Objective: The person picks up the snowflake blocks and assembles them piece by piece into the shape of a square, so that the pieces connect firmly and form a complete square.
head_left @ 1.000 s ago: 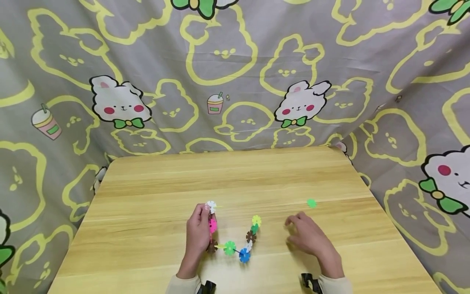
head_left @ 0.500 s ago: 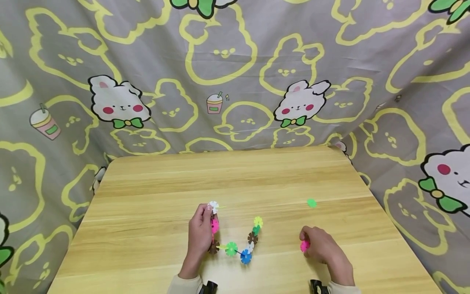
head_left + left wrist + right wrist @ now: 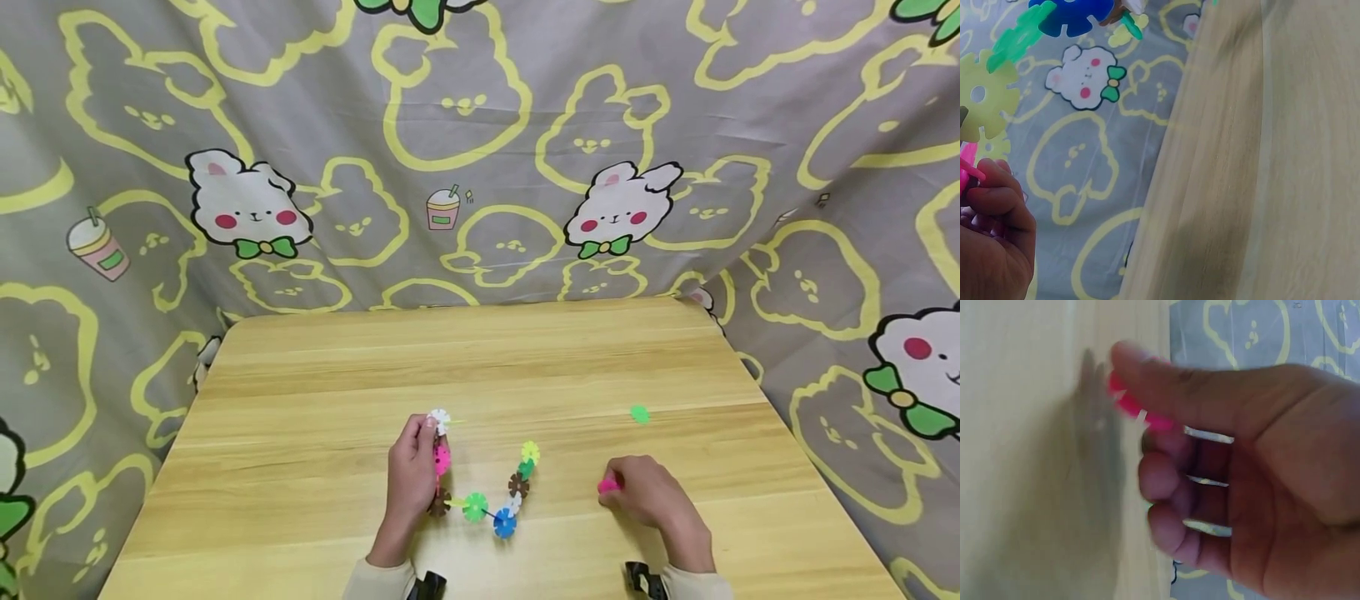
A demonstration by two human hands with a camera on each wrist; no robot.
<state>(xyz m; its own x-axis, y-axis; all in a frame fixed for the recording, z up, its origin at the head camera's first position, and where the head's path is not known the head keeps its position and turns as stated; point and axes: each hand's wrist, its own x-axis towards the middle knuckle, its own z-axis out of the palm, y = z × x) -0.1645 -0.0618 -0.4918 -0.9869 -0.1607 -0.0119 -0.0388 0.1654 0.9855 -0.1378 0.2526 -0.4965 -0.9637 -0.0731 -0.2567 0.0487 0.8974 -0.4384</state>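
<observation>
In the head view my left hand [image 3: 411,471] grips one end of a chain of interlocked snowflake discs, near a white disc [image 3: 439,421] and a pink disc [image 3: 442,459]. The chain curves right through a light green disc [image 3: 475,507] and a blue disc [image 3: 505,523], then up to a yellow disc [image 3: 531,452]. Part of it is hidden by my fingers. To the right, my right hand [image 3: 652,496] pinches a loose pink snowflake disc [image 3: 608,485], apart from the chain. Its notched edge shows under the thumb in the right wrist view.
A single green snowflake disc [image 3: 640,414] lies on the wooden table [image 3: 337,375], beyond my right hand. A grey patterned curtain [image 3: 510,192] hangs behind the table and along both sides.
My right hand first reaches low with no disc visible in it, then holds a pink disc. That disc has since shifted slightly left and turned. My left hand stays nearly still with the chain.
</observation>
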